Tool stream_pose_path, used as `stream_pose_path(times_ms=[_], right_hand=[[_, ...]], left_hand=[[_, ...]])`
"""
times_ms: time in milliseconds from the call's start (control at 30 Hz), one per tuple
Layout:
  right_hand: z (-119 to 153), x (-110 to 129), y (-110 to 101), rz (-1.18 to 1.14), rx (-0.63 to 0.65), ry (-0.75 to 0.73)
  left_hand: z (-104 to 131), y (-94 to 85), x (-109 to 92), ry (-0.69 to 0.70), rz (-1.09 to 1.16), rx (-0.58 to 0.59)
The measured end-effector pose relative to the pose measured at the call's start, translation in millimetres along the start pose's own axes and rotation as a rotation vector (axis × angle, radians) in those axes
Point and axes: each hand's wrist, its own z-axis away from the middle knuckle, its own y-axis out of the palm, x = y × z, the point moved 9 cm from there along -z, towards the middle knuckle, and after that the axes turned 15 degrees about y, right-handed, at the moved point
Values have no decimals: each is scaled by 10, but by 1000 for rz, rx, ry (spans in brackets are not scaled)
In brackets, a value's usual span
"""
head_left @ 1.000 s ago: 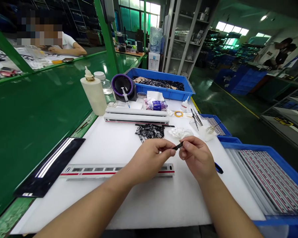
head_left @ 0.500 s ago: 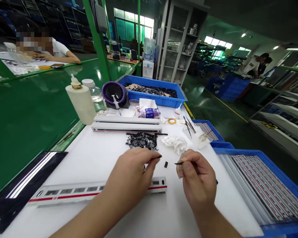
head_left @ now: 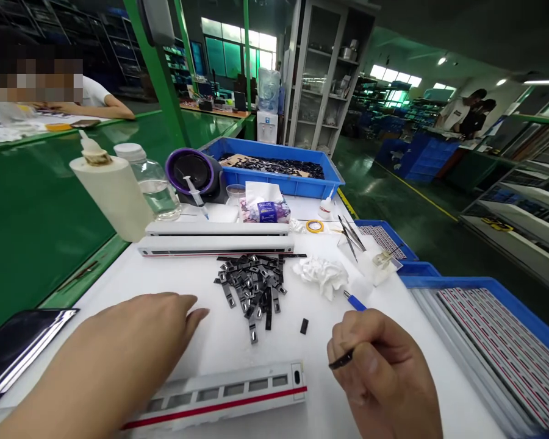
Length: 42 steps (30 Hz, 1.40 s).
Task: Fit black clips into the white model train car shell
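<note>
My right hand [head_left: 384, 372] is closed, pinching a small dark plastic strip [head_left: 341, 360] between thumb and forefinger. Just beyond it a blue-handled tool [head_left: 355, 300] shows, its rear hidden by the hand. My left hand [head_left: 165, 323] hovers over the near left of the white work surface, thumb and forefinger a little apart with nothing visible between them. Below and partly behind that forearm lies a white model train carriage shell [head_left: 238, 393] with a red stripe and window openings. A pile of small black and grey parts [head_left: 251, 283] lies ahead, and one black piece [head_left: 304, 326] lies alone.
Two white carriage shells [head_left: 215, 249] lie behind the pile. Beyond stand a tissue pack [head_left: 266, 212], a clear bottle [head_left: 158, 192], a cream squeeze bottle [head_left: 114, 195] and a blue bin [head_left: 279, 177]. Crumpled tissue [head_left: 322, 277] and tweezers [head_left: 350, 235] are right; striped panels [head_left: 494, 341] fill a tray.
My left hand has moved left and its fingertips have parted; the small black piece there is no longer seen. My right hand, still pinching the strip, has shifted lower right. The view has shifted slightly.
</note>
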Motion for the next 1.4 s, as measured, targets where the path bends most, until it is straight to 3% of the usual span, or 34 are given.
stream_pose_path(times_ms=[67, 167, 233, 333, 433, 567, 700, 800, 933, 1100, 1200, 1400], right_hand=[[-23, 16, -37, 20, -58, -13], [-82, 9, -97, 16, -138, -10], [-132, -37, -126, -6, -168, 29], [-177, -100, -134, -37, -186, 90], [-149, -93, -96, -54, -182, 102], [-43, -88, -2, -46, -88, 106], [7, -174, -29, -35, -58, 162], [-49, -170, -15, 55, -39, 151], [-143, -40, -7, 475, -131, 44], [-163, -25, 245, 1071, 27, -160], [-142, -74, 332, 1221, 98, -267], [-121, -241, 428, 1411, 232, -324]], left_hand=[[-38, -69, -277, 21, -101, 18], [-69, -193, -994, 351, 146, -54], [-17, -166, -1406, 560, 313, 26], [32, -1, -1653, 630, 341, 216], [-8, 142, -1641, 579, 305, 339], [-88, 232, -1548, 553, 299, 403], [-94, 252, -1398, 557, 292, 340], [-75, 239, -1207, 485, 339, 242], [-40, 268, -1006, 373, 380, 240], [-68, 209, -943, 326, 371, 167], [-85, 151, -992, 356, 394, 103], [-57, 168, -1130, 400, 468, 176]])
